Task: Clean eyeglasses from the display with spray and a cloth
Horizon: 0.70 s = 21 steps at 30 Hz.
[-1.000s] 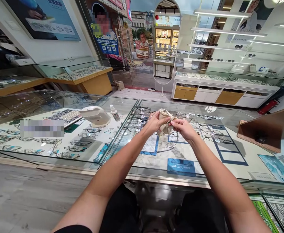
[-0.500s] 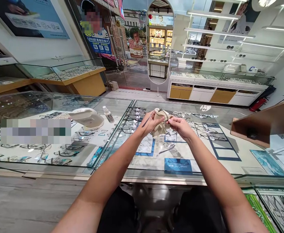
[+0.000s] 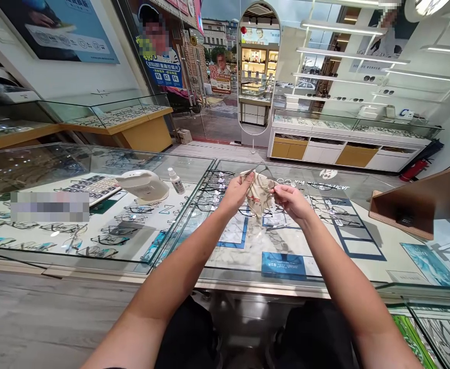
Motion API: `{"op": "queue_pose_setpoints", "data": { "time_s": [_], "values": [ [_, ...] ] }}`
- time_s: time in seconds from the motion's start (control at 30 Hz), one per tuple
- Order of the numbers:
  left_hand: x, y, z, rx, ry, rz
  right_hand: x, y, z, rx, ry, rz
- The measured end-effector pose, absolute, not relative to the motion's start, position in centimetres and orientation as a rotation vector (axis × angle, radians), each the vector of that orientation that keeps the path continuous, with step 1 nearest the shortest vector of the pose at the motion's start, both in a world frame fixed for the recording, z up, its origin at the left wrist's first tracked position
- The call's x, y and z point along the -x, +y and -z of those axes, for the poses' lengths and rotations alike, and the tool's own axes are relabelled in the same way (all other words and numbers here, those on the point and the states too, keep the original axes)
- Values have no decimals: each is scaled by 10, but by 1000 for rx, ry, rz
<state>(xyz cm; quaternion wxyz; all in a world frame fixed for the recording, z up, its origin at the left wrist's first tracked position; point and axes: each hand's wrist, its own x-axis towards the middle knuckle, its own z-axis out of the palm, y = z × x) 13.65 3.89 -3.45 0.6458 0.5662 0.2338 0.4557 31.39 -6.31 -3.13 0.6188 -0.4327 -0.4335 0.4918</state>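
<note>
Above the glass counter, my left hand (image 3: 237,193) pinches a beige cleaning cloth (image 3: 259,193), which hangs down in folds with red print showing. A thin-rimmed pair of eyeglasses (image 3: 262,167) is partly wrapped in the cloth, so much of it is hidden. At the right side of the glasses, the closed fingertips of my right hand (image 3: 291,200) grip the frame near its hinge. Both hands are close together at chest distance over the counter.
Under the counter glass (image 3: 209,266) lie rows of eyeglass frames and a blue card (image 3: 282,264). On top, to the left, stand a white spray bottle (image 3: 176,181) and a cream-coloured device (image 3: 144,185). A wooden stand (image 3: 402,215) is at the right; an oval mirror (image 3: 259,77) stands beyond.
The cloth has opened out and now hangs lower and flatter, its red print showing. My left hand has turned, and the eyeglasses' temple no longer shows beside it. The view has shifted slightly.
</note>
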Motion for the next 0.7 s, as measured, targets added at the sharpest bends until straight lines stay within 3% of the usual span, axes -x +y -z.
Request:
{"op": "queue_pose_setpoints", "data": {
  "time_s": [0.23,0.57,0.7],
  "values": [
    [-132,38,25,-1221,506,-992,-329,-66,22,877,-830,-1097],
    [-118,11,10,-1634,430,-401,-344,-70,12,737,-572,-1150],
    [-117,-4,0,-1850,322,-319,-352,-70,10,711,-505,-1124]
  ]
}}
